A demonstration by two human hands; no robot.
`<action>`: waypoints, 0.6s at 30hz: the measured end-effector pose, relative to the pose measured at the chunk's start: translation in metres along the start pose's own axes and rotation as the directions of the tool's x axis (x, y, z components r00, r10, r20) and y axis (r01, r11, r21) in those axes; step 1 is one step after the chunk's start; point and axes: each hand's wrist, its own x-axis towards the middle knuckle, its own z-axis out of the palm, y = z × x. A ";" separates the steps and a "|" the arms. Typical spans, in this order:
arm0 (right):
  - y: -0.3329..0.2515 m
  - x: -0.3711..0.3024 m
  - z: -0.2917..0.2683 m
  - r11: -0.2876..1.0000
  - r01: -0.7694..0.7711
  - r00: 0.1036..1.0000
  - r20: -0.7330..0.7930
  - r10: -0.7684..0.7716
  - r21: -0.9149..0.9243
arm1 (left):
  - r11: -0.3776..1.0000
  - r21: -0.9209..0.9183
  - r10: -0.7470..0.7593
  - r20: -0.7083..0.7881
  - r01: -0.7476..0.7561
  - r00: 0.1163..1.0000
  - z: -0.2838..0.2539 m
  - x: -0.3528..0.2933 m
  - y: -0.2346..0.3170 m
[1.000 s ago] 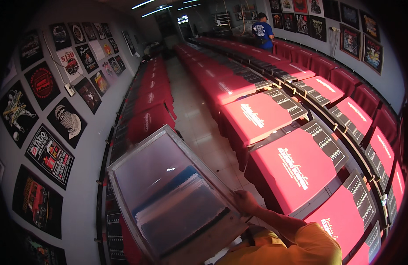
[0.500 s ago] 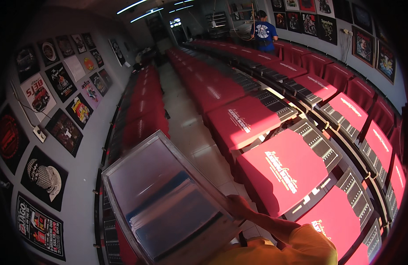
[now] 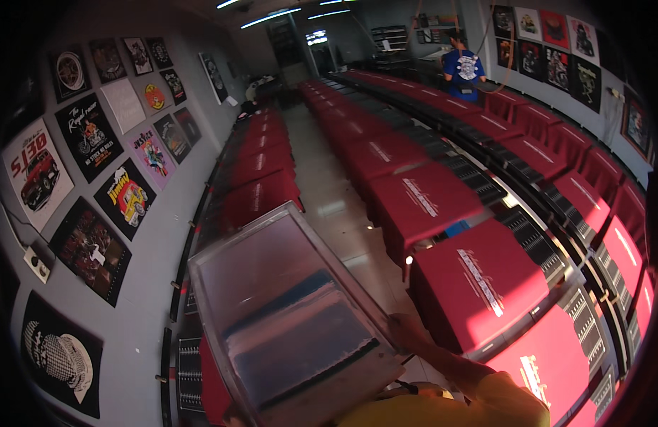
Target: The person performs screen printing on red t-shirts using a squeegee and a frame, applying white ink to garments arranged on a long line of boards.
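A large screen printing frame (image 3: 300, 292) with a metal rim is held tilted in front of me. Its mesh is pale toward the far end, with a dark blue-grey band across the nearer part. My right hand (image 3: 409, 333) is closed round the right rim, its yellow-sleeved arm reaching up from below. At the lower edge, a sliver of my left hand (image 3: 233, 415) shows against the near left rim; its fingers are mostly hidden. Right of the frame, a dark red printed fabric panel (image 3: 443, 285) lies over a long bench. Another red fabric panel (image 3: 261, 193) lies beyond the frame's far end.
Long rows of red fabric panels (image 3: 421, 196) on black boards run away from me, with a pale tiled aisle (image 3: 336, 206) between them. Printed posters (image 3: 90, 135) cover the left wall. A person in a blue shirt (image 3: 463, 67) stands at the far right benches.
The view has shifted left and along the aisle, so the benches and posters sit differently. The screen printing frame stays in my grip, appearing slightly farther right.
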 end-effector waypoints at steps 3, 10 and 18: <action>-0.013 0.073 0.002 0.999 -0.042 0.996 -0.074 0.044 0.032 | 0.938 0.223 0.246 0.107 -0.264 0.963 0.025 0.070 -0.007; 0.031 0.280 0.029 0.996 0.033 0.989 -0.149 -0.019 0.087 | 0.973 -0.126 -0.200 -0.035 0.194 0.979 0.175 0.226 0.043; 0.022 0.548 0.032 0.978 0.078 0.995 -0.082 -0.063 0.193 | 0.913 -0.213 -0.381 -0.148 0.347 0.913 0.337 0.411 0.108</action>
